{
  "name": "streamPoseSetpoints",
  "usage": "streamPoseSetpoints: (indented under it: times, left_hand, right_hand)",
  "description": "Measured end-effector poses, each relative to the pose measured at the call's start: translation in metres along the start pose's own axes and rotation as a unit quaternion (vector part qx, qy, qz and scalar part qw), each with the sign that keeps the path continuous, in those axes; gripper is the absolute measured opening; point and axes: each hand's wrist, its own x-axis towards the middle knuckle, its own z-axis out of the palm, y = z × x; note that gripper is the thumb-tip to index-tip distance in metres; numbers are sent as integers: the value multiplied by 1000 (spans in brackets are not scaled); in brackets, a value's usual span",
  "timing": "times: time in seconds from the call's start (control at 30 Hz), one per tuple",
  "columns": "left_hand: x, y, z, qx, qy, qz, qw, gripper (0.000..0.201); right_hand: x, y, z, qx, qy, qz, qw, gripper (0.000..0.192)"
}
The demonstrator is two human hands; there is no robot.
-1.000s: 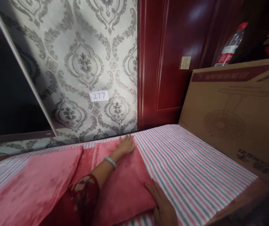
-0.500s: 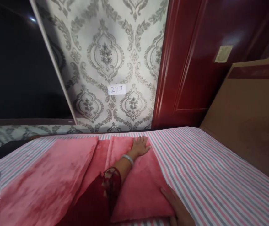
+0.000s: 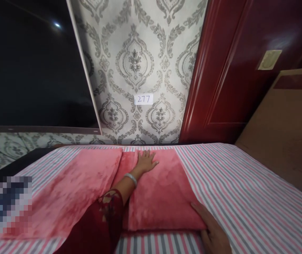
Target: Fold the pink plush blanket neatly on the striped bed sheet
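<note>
A pink plush blanket [image 3: 164,197] lies folded on a striped sheet, its right part doubled over in a neat flap. My left hand [image 3: 146,161], with a silver bracelet at the wrist, rests flat on the flap's far left area, fingers spread. At the near right corner is my right hand [image 3: 215,231], with that corner between its finger and thumb; its other fingers are partly hidden. Left of the flap, beyond a lower strip, spreads another pink section [image 3: 76,183] of the plush fabric.
The striped sheet [image 3: 235,190] covers the surface underneath. A large dark screen [image 3: 34,70] stands at the back left, against patterned wallpaper. On the right are a dark red panel [image 3: 225,81] and a big cardboard box [image 3: 290,130]. A paper label [image 3: 143,99] reads 277.
My left hand has slid left across the flap, from near its far right corner. My right hand stays at the near right corner. The view has shifted left.
</note>
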Motion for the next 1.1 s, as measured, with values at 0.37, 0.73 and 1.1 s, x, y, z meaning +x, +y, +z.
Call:
streamPoseSetpoints:
  times: [0.37, 0.73, 1.1]
  left_hand:
    - [-52, -26, -68, 1, 23, -13, 1000, 65]
    - [-184, -80, -39, 112, 38, -148, 982, 38]
    - [-188, -65, -56, 112, 52, -136, 983, 37]
  right_hand:
    - [10, -14, -13, 51, 10, 60, 997, 53]
    - [17, -59, -64, 48, 105, 124, 986, 49]
    - [113, -165, 37, 114, -174, -143, 968, 41]
